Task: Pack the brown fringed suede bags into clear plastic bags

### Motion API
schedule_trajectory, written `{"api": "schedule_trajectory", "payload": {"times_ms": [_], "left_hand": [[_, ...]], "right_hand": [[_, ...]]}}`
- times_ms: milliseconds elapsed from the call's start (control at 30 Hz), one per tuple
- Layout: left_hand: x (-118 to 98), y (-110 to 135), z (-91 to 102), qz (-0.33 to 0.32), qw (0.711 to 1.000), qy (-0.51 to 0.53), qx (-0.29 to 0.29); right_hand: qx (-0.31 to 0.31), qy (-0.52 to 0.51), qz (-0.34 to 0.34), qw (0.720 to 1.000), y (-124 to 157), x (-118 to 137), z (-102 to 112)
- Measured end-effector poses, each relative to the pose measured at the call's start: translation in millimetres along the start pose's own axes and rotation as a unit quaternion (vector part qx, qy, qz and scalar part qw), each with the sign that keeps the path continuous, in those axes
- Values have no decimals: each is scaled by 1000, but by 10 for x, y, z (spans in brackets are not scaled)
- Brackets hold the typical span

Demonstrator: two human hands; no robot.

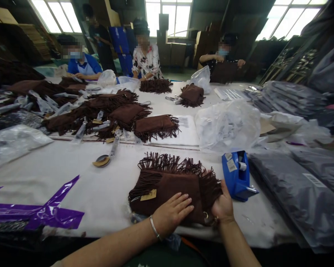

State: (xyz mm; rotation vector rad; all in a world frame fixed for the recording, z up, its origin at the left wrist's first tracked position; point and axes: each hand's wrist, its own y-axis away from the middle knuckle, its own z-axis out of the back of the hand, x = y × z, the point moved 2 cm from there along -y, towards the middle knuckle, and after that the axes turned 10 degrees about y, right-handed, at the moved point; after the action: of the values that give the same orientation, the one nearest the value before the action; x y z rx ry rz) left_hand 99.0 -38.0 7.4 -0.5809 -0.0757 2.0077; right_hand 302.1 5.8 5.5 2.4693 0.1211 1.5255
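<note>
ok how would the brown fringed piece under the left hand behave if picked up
The brown fringed piece would probably sag, since it looks like soft fabric. Its thin, loose fringe would likely dangle and swing. It seems unlikely to roll, lying broad and flattish under the left hand.

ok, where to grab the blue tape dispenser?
I'd take the blue tape dispenser from above, pinching across its far end: nothing covers it overhead, and the narrower near end likely carries the cutting edge. Coming from the left looks tight, with the right hand beside it.
</note>
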Motion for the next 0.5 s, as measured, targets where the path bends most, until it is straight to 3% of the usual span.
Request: {"api": "schedule_trajectory", "payload": {"times_ms": [67,133,200,300,333,367,433,500], "left_hand": [[26,11,-17,-2,1000,28,0],[39,9,-11,-10,997,79,-3],[25,-7,22,-16,990,142,-16],[-54,-28,152,-5,971,233,-49],[-82,-21,226,2,964,261,-59],[-97,0,320,10,956,286,-70],[-42,100,565,46,939,325,-104],[184,296,859,152,911,346,-166]], "right_hand": [[-7,149,53,987,33,-21,-80],[-1,305,105,946,57,-129,-225],[24,453,152,878,55,-284,-386],[62,626,205,750,55,-434,-563],[74,648,211,728,78,-435,-596],[97,653,214,720,119,-414,-617],[182,627,205,729,258,-327,-602],[231,556,178,778,415,-195,-453]]}}
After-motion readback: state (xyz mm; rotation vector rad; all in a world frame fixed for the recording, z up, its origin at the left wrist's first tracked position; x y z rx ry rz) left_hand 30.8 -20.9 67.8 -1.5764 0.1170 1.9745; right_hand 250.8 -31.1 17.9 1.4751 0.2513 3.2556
